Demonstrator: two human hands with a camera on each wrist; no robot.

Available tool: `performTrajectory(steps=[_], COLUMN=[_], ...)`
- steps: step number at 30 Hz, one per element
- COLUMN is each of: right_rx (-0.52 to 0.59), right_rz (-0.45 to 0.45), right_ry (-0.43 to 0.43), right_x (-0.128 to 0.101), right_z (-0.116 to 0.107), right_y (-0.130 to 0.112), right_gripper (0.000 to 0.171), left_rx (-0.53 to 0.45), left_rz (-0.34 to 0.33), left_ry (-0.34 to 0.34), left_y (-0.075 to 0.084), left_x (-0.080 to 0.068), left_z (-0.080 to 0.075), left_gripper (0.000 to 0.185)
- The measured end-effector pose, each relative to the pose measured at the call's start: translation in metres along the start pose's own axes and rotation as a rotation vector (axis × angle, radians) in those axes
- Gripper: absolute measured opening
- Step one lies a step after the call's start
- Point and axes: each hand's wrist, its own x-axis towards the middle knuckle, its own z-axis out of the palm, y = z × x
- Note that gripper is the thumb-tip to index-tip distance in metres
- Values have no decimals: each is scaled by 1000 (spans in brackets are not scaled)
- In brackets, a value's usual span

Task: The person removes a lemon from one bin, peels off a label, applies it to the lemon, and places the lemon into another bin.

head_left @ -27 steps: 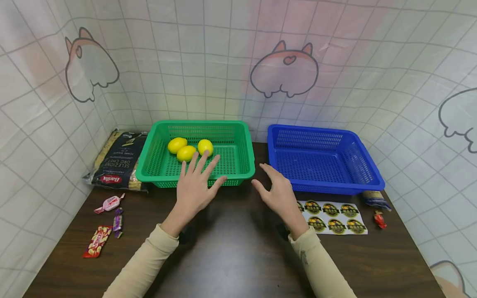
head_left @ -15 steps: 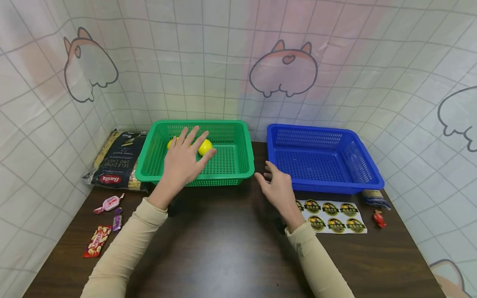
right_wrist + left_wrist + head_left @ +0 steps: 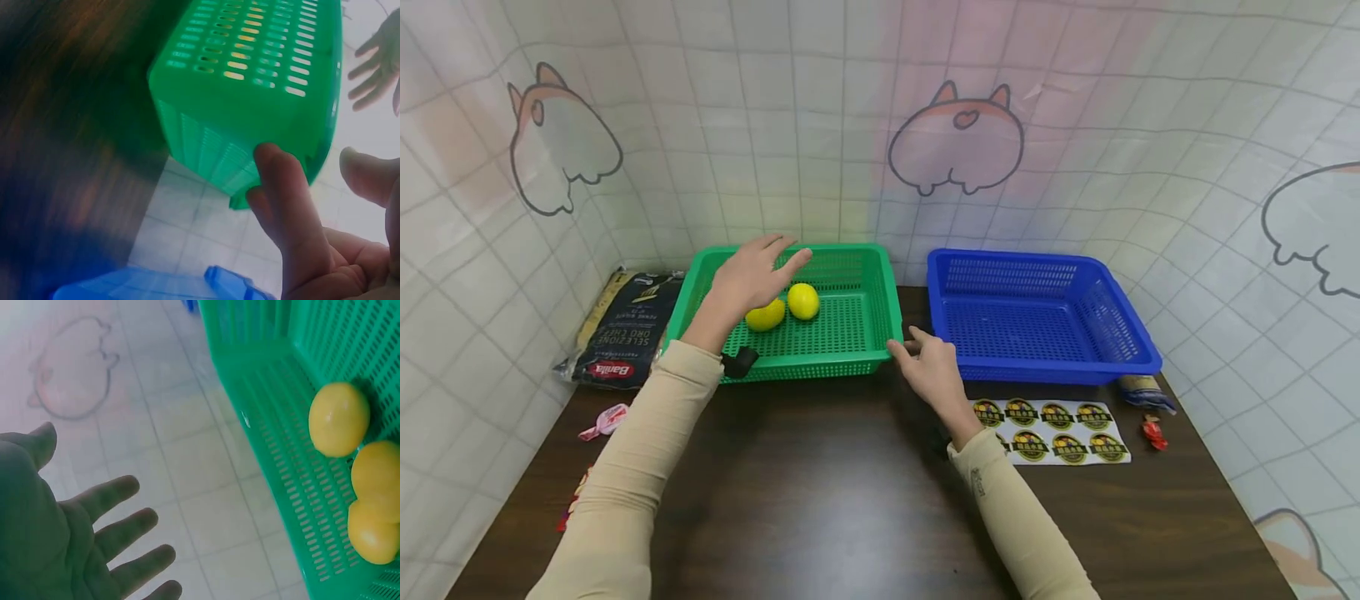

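The green basket (image 3: 820,360) holds three yellow lemons (image 3: 339,419); in the head view one lemon (image 3: 803,301) and another show, and the third is hidden behind my left hand (image 3: 748,271). That hand is raised over the basket's left part, its fingers spread and holding nothing. In the left wrist view its fingers (image 3: 134,534) stand apart from the basket wall. My right hand (image 3: 928,367) is at the basket's right front corner, thumb tip right at the rim. In the right wrist view its index finger (image 3: 287,200) overlaps the end wall, with a gap between thumb and fingers.
A blue basket (image 3: 1045,371) stands to the right, with a sticker sheet (image 3: 1060,442) in front. A red candy (image 3: 1153,432) and a small packet (image 3: 1142,393) lie beyond. At left are a pasta bag (image 3: 625,333) and a pink candy (image 3: 604,421). A tiled-pattern curtain (image 3: 850,125) surrounds the table.
My left hand has moved left and up, from the basket's front to over its left part. The right hand has moved slightly left to the green basket's corner. The view has shifted a little.
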Motion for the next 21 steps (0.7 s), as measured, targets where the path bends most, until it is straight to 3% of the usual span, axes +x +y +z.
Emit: performTrajectory(steps=[4, 9, 13, 17, 21], right_rx=[30, 91, 94, 91, 100], right_rz=[-9, 0, -9, -4, -4], right_ry=[19, 34, 31, 21, 29], right_x=[0, 2, 4, 5, 6], right_z=[4, 4, 5, 7, 7], right_y=[2, 4, 3, 2, 1], right_gripper=[59, 53, 51, 50, 50], left_rx=[-39, -96, -132, -128, -116], left_rz=[9, 85, 34, -39, -47], left_ry=[-93, -288, -405, -416, -399], left_y=[-9, -22, -37, -52, -61], left_x=[19, 44, 56, 59, 60], left_z=[-7, -13, -14, -12, -3], left_gripper=[80, 71, 71, 73, 67])
